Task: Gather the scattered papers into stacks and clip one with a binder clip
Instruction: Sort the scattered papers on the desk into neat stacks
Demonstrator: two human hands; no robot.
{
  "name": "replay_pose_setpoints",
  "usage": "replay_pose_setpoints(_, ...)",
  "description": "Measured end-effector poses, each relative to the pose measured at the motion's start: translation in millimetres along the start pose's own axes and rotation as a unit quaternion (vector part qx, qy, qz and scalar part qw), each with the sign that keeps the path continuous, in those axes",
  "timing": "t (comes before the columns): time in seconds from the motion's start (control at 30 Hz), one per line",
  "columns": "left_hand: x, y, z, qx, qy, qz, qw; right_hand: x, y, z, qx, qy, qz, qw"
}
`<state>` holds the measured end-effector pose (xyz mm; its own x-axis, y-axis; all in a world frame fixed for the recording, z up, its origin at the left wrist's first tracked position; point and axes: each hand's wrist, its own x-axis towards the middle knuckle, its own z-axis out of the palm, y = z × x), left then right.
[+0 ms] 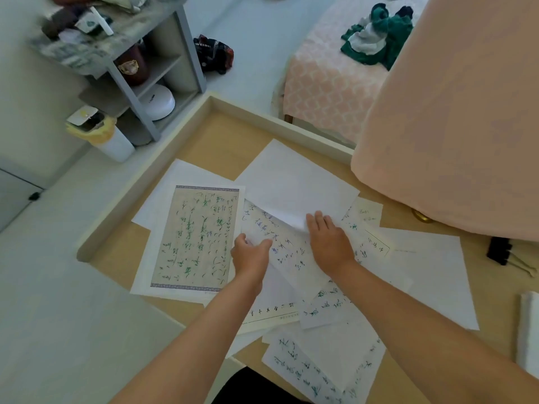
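Several loose papers lie scattered over a light wooden table (215, 138). A bordered sheet with green handwriting (195, 237) lies at the left. A blank white sheet (294, 182) lies at the top, its near corner curled up. My left hand (252, 255) pinches the edge of a handwritten sheet (280, 243) in the middle. My right hand (328, 240) lies flat on the papers, its fingertips at the blank sheet's lifted corner. More written sheets (326, 363) lie near me. Black binder clips (499, 252) sit at the right edge.
A pink fabric-covered shape (455, 126) overhangs the table's far right. A white stack (529, 333) lies at the right edge. A grey shelf unit (140, 68) and a bin (102, 135) stand on the floor at the left. A bed (326, 83) lies beyond.
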<state>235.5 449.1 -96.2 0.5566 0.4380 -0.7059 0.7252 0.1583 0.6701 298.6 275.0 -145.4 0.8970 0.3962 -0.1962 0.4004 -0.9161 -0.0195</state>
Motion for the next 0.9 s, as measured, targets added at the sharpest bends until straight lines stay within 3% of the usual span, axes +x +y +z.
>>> replay_pose_setpoints(0.13, 7.7, 3.0, 1.7, 0.042, -0.030, 0.029, 0.998, 3.2, 0.8, -26.1, 0.011, 0.070, -0.006, 0.997)
replay_pose_setpoints(0.2, 11.2, 5.0, -2.8, -0.003, -0.026, 0.013, 1.000, -2.3, -11.9, -41.7, 0.031, 0.022, -0.037, 0.999)
replay_pose_setpoints(0.27, 15.9, 4.9, -8.6, -0.072, -0.033, -0.021, 0.997, -18.5, -28.4, -47.6, 0.059, -0.075, -0.119, 0.988)
replay_pose_setpoints(0.33, 16.8, 5.3, -13.8, -0.091, -0.054, -0.037, 0.994, -35.7, -35.0, -54.6, 0.151, -0.144, -0.123, 0.970)
replay_pose_setpoints(0.37, 15.8, 6.6, -15.8, -0.071, -0.057, -0.032, 0.995, -38.0, -32.7, -56.1, 0.207, -0.135, -0.103, 0.964)
replay_pose_setpoints(0.43, 16.2, 6.0, -17.4, 0.008, -0.029, -0.003, 1.000, -30.8, -16.1, -47.4, 0.265, -0.032, -0.021, 0.963)
replay_pose_setpoints(0.5, 12.8, 4.3, -15.5, 0.059, -0.016, 0.021, 0.998, -17.0, 7.5, -40.6, 0.257, 0.021, 0.142, 0.956)
replay_pose_setpoints(0.57, 9.1, 3.4, -9.4, 0.059, -0.019, 0.025, 0.998, -6.0, 26.4, -42.1, 0.248, -0.034, 0.296, 0.922)
replay_pose_setpoints(0.6, 8.4, 2.2, -5.1, 0.050, -0.019, 0.021, 0.998, -3.2, 32.0, -42.7, 0.237, -0.073, 0.327, 0.912)
replay_pose_setpoints(0.7, 8.2, 1.9, 6.4, 0.042, -0.021, 0.011, 0.999, 0.3, 36.6, -46.7, 0.241, -0.128, 0.327, 0.905)
replay_pose_setpoints(0.83, 18.8, 4.1, 11.2, 0.036, -0.010, 0.009, 0.999, -3.2, 29.7, -46.0, 0.272, -0.125, 0.312, 0.902)
replay_pose_setpoints(0.9, 23.9, 6.3, 7.5, 0.031, -0.027, 0.011, 0.999, -9.3, 30.0, -45.0, 0.325, -0.135, 0.317, 0.881)
